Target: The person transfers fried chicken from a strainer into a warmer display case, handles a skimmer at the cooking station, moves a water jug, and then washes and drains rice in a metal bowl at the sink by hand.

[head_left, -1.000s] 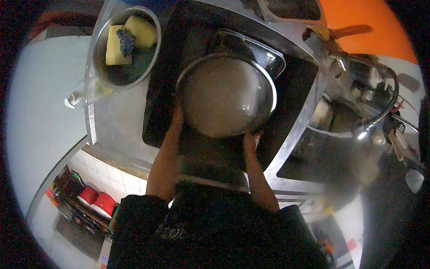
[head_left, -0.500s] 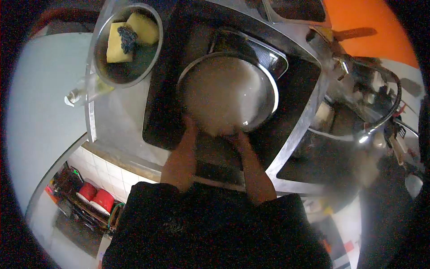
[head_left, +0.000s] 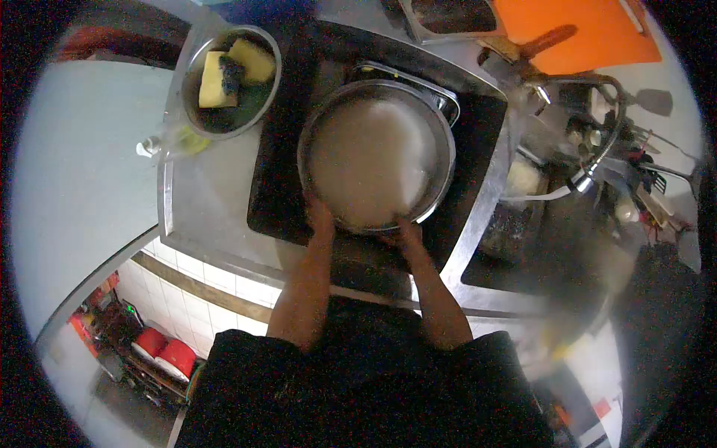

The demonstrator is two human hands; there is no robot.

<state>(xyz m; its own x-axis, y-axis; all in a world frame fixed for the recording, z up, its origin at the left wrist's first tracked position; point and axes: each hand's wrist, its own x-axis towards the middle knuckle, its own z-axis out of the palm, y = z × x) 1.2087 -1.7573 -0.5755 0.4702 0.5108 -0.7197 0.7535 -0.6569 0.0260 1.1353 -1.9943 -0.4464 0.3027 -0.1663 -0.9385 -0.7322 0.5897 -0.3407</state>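
A large round metal bowl [head_left: 366, 157] of cloudy, greyish liquid is over the dark sink basin [head_left: 280, 187]. At the bowl's near left rim is my left hand [head_left: 320, 215], its fingers closed on the edge and partly hidden beneath it. My right hand [head_left: 405, 230] grips the near right rim, fingertips under the bowl. Behind the bowl, a rectangular metal tray [head_left: 448, 103] shows partly in the basin.
On the left counter, a metal bowl [head_left: 275, 89] holds yellow sponges [head_left: 216, 81] and a dark scourer. A clear bottle [head_left: 190, 140] lies beside it. To the right, a spray faucet [head_left: 582, 181] hangs near a second basin and several utensils [head_left: 657, 179].
The bowl now looks more level, covering more of the tray. My hands have moved closer together along its near rim since a second ago. The view has shifted, and a white stream now shows at the faucet.
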